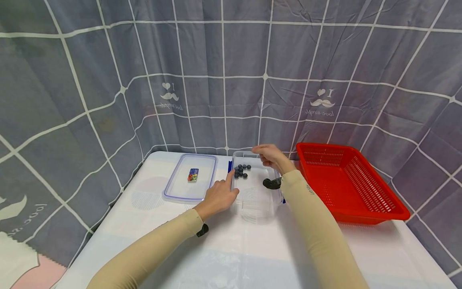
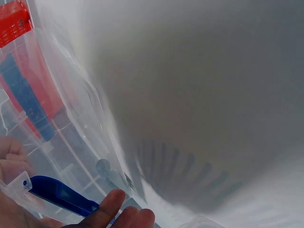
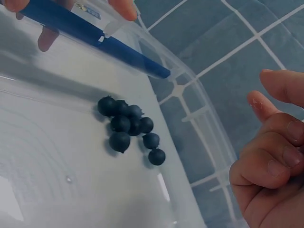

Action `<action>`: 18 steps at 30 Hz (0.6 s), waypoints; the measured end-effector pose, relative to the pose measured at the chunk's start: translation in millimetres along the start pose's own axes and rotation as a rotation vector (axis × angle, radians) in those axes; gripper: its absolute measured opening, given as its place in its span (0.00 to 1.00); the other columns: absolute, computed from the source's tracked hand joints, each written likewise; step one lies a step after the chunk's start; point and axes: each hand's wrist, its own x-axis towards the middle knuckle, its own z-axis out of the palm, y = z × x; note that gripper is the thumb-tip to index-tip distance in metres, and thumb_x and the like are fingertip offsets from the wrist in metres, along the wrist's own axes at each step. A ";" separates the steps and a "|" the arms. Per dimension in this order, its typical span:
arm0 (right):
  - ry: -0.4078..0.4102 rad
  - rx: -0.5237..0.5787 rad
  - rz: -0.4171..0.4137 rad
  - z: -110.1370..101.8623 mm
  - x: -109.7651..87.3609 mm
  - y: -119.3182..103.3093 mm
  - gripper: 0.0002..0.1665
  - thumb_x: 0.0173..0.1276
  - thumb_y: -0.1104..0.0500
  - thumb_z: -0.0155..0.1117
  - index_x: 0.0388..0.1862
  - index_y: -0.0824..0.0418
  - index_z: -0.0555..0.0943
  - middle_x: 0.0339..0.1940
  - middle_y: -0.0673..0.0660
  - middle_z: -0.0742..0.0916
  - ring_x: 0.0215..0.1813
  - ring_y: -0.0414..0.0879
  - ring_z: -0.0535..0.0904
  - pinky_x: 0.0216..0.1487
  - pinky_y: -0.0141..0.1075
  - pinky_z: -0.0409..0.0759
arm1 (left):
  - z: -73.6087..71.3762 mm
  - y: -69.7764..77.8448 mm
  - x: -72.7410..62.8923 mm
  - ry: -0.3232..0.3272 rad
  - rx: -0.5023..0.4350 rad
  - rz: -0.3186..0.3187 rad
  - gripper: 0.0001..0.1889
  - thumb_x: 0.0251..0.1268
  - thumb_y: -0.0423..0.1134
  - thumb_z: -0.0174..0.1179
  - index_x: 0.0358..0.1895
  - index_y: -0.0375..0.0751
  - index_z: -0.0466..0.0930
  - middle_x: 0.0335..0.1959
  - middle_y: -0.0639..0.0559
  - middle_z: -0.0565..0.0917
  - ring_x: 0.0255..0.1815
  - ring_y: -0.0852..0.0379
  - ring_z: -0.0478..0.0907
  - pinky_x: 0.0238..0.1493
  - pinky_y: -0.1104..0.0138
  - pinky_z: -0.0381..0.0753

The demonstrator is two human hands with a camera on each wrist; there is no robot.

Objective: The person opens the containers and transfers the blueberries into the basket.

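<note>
A clear plastic food container point(image 1: 258, 206) with blue side latches stands on the table. Several blueberries point(image 3: 120, 123) lie clustered inside, toward its far left corner in the head view. My left hand point(image 1: 220, 194) grips the container's left side, with fingertips point(image 2: 113, 202) beside the blue latch point(image 2: 61, 194). Over the container's far right part is my right hand point(image 1: 270, 154). In the right wrist view, the right thumb and index finger stand apart with nothing between them, and the other fingers curl toward the palm.
A clear lid point(image 1: 177, 194) with a blue seal lies left of the container, bearing a small colourful label point(image 1: 193, 175). To the right stands a red plastic basket point(image 1: 346, 180). A grey grid-patterned curtain point(image 1: 245, 96) hangs behind the white table point(image 1: 231, 257).
</note>
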 end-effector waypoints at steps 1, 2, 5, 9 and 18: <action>0.002 0.003 0.006 1.9 1.1 1.4 0.26 0.74 0.53 0.63 0.68 0.60 0.77 0.15 0.47 0.63 0.18 0.41 0.53 0.23 0.33 0.57 | 0.1 -0.2 0.0 -0.001 -0.001 -0.001 0.39 0.67 0.53 0.47 0.82 0.53 0.50 0.51 0.40 0.84 0.51 0.42 0.81 0.35 0.49 0.79; 0.003 0.003 0.012 3.6 2.3 3.1 0.27 0.73 0.53 0.63 0.68 0.61 0.76 0.15 0.47 0.62 0.18 0.41 0.53 0.23 0.34 0.57 | 0.1 -0.3 0.0 -0.004 -0.001 -0.002 0.39 0.67 0.53 0.47 0.82 0.53 0.50 0.50 0.40 0.84 0.51 0.43 0.81 0.35 0.49 0.79; 0.009 0.013 0.033 8.0 5.8 7.9 0.29 0.73 0.54 0.64 0.70 0.61 0.75 0.15 0.47 0.62 0.18 0.41 0.52 0.23 0.34 0.57 | 0.4 -0.4 0.2 -0.010 -0.003 -0.007 0.39 0.67 0.53 0.47 0.82 0.54 0.50 0.51 0.40 0.84 0.51 0.43 0.81 0.35 0.49 0.78; 0.029 0.019 0.053 13.2 11.4 14.1 0.28 0.74 0.54 0.63 0.69 0.62 0.76 0.17 0.47 0.63 0.19 0.41 0.53 0.23 0.34 0.58 | 0.9 0.2 0.4 -0.017 -0.002 -0.015 0.39 0.67 0.53 0.47 0.82 0.54 0.50 0.51 0.41 0.84 0.51 0.44 0.80 0.36 0.50 0.79; 0.097 -0.021 0.109 26.2 21.7 27.1 0.26 0.72 0.55 0.63 0.68 0.59 0.78 0.20 0.49 0.65 0.20 0.43 0.54 0.26 0.35 0.61 | 1.0 -0.1 -0.7 -0.020 -0.013 -0.018 0.39 0.67 0.53 0.48 0.82 0.54 0.49 0.51 0.40 0.84 0.49 0.44 0.80 0.35 0.51 0.78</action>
